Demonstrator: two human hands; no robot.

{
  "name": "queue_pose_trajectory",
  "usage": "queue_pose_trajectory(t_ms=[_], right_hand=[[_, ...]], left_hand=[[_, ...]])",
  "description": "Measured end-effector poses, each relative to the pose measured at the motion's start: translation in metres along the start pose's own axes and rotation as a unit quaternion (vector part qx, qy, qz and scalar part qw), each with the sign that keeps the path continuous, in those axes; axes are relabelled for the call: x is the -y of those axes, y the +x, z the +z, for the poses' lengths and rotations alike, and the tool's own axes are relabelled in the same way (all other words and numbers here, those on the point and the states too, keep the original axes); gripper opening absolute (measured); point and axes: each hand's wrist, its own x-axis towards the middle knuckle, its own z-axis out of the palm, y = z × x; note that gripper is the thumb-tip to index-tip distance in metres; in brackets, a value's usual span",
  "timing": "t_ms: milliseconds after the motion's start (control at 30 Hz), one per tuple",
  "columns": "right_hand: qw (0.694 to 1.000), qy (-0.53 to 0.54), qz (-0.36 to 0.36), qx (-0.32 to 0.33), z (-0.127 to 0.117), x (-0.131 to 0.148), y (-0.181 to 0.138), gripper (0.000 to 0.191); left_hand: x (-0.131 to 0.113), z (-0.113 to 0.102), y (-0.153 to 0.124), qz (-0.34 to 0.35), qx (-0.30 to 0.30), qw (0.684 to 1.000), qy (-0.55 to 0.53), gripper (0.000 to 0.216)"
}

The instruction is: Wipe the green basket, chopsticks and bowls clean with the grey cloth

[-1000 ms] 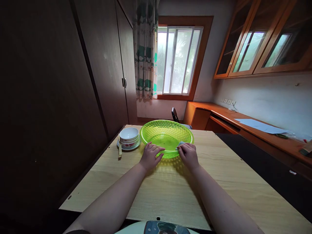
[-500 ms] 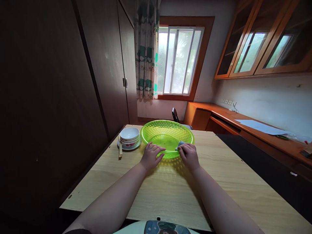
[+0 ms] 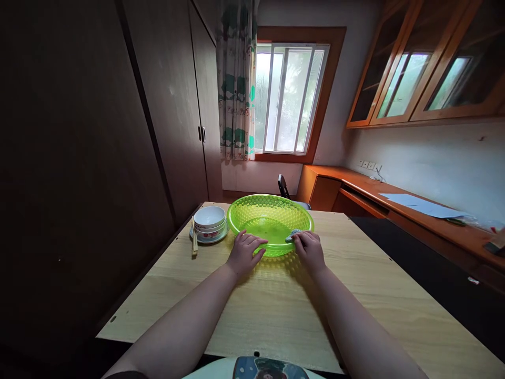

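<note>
While the left hand [image 3: 244, 253], thumb and fingers parted, rested on the green basin [image 3: 264, 227], the right hand's [image 3: 311, 251] grip pinched what looked like a greyish cloth [image 3: 292, 235] at its near rim; hard pressing might have skidded the basin along the bench [image 3: 177, 295].

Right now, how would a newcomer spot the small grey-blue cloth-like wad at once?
On the pale wooden table, find the large translucent green plastic basin. At its near rim, toward the right, the right hand holds the wad. Its dull grey-blue sets it apart from the basin's bright green.
</note>
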Motion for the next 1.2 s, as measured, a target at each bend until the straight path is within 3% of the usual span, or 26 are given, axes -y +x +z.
queue_pose_trajectory(t_ms=[267,533,767,1100,1200], right_hand=[[0.997,0.03,-0.067,0.026,0.0,0.021,-0.001,0.019],[1.0,0.011,-0.012,-0.008,-0.001,0.003,0.001,0.022],[0.997,0.046,-0.06,0.024,-0.002,0.023,0.0,0.018],[1.0,0.002,0.011,0.005,-0.003,-0.002,0.003,0.027],[1.0,-0.004,-0.009,0.014,-0.004,0.005,0.002,0.024]], left_hand=[[0.0,-0.001,0.0,0.002,-0.001,1.0,-0.006,0.022],[0.001,-0.002,0.0,0.002,0.003,1.0,-0.014,0.023],[0.0,-0.002,0.0,-0.001,0.002,1.0,-0.012,0.023],[0.001,-0.002,0.0,0.004,-0.001,1.0,-0.004,0.021],[0.001,-0.003,0.001,0.001,-0.002,1.0,-0.004,0.021]])
